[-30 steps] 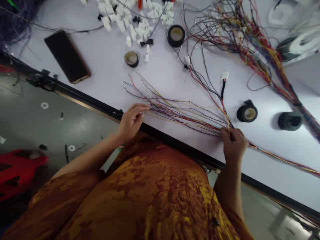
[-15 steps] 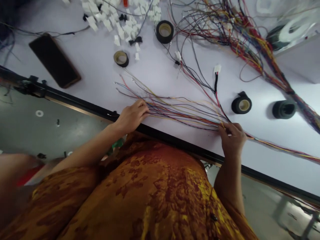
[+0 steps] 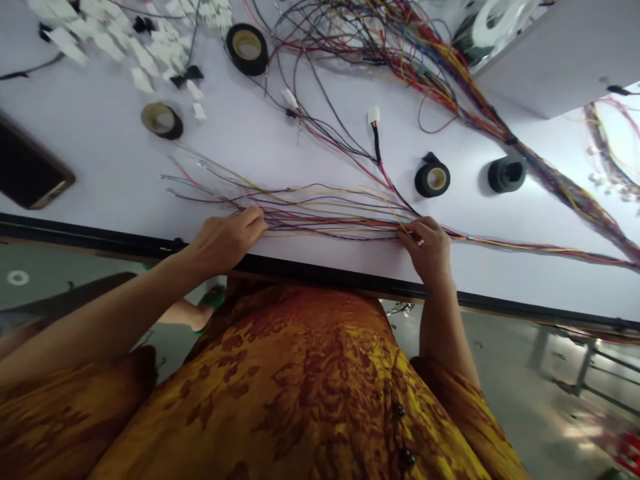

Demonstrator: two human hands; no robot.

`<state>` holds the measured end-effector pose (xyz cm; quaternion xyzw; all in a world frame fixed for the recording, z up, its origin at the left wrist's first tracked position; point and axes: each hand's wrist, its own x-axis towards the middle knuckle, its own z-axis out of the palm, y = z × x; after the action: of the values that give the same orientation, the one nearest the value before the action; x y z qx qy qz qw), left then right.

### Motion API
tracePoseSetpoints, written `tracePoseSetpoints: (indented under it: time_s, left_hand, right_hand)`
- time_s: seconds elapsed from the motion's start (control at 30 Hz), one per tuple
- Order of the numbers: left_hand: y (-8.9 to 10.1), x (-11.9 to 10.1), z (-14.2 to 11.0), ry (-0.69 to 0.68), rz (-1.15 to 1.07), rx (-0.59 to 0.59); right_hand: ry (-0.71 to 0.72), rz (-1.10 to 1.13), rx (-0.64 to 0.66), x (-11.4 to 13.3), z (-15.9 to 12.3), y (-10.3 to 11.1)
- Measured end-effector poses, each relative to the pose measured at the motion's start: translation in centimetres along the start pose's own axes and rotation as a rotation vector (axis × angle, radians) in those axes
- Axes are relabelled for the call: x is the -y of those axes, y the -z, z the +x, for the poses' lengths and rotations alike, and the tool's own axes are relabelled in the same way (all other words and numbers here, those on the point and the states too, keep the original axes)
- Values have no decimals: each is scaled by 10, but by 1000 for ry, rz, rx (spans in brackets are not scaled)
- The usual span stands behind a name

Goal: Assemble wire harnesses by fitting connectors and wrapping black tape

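Note:
A fan of thin coloured wires (image 3: 330, 213) lies along the near part of the white table (image 3: 280, 147). My left hand (image 3: 225, 239) rests on the wires near their loose left ends, fingers pressed together over them. My right hand (image 3: 429, 247) pinches the same wires where they gather into a bundle that runs off to the right. A short black-sleeved lead with a white connector (image 3: 374, 117) joins the bundle from above.
Rolls of black tape (image 3: 432, 179) (image 3: 507, 173) (image 3: 247, 48) and a brownish roll (image 3: 161, 120) lie on the table. White connector housings (image 3: 125, 47) are scattered at the top left, a phone (image 3: 30, 170) at the left, a tangled wire harness (image 3: 430, 60) at the top right.
The view has swung so the table edge now runs nearly level. My left hand has laid its fingers flatter on the wires; my right hand stays pinched on the bundle.

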<state>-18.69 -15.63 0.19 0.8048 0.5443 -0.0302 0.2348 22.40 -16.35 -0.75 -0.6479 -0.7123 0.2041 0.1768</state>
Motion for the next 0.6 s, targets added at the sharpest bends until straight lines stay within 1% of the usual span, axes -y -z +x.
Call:
tracePoseSetpoints:
  time_s: [0.1,0.17,0.3,0.47,0.53,0.6]
  left_hand:
    - [5,-6,3,-69,215,99]
    - [9,-11,6,-109,279,126]
    - [15,-24,14,-263,350,188]
    - [15,-35,23,-388,401,161]
    - [14,-38,25,-406,434,153]
    - [15,-40,26,-392,470,142]
  right_hand:
    - [4,-9,-3,-4,-1,-3]
    - [6,-11,-1,-5,0,-4]
    - [21,-7,3,-4,3,-3]
    - [42,-7,29,-3,2,-2]
    - [47,14,30,-3,2,-2]
    - [43,39,25,-3,1,-2]
